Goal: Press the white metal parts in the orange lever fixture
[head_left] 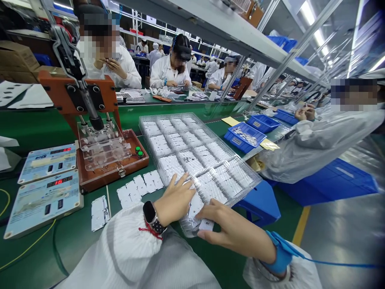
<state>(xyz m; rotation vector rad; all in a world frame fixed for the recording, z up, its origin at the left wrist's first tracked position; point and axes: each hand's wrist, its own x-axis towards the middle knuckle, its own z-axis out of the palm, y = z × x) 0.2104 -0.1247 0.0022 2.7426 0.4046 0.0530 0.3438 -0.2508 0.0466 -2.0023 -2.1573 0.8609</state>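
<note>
A large transparent plastic tray with many compartments lies in front of me, each compartment filled with thin white plates. My left hand rests on its near left part, fingers spread and pointing away from me. At the near corner, my right hand pinches a small white plate between thumb and fingers. More white plates show in the compartment between the two hands. Left of the tray, a row of white plates lies on the green bench, and a small stack sits nearer to me.
A brown toggle-clamp test fixture stands at the left, beside two boxes with red digits. Blue bins are on the right, with a blue stool below the tray's edge. Co-workers sit at the right and opposite.
</note>
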